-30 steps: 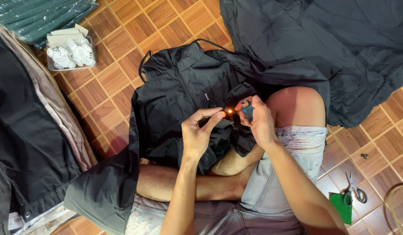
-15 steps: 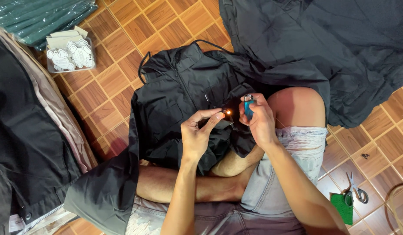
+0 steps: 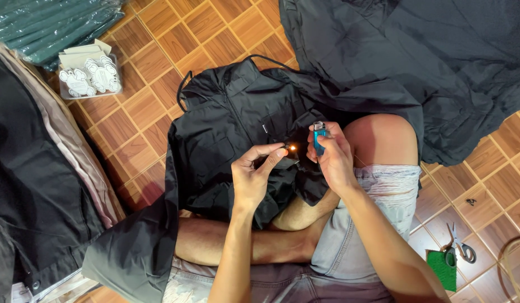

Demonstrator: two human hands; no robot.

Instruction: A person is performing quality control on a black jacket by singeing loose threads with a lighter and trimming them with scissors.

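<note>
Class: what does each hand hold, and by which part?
Left hand pinches a black jacket tab at its tip; right hand grips a blue lighter around its body.

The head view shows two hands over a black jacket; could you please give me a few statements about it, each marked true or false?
1. The right hand holds a blue lighter. True.
2. The left hand pinches part of the black jacket beside a small flame. True.
3. The scissors lie on the jacket. False: they lie on the tiled floor, beside a green pad.
4. The clear box of white pieces sits on the person's knee. False: it sits on the floor, upper left.
</note>
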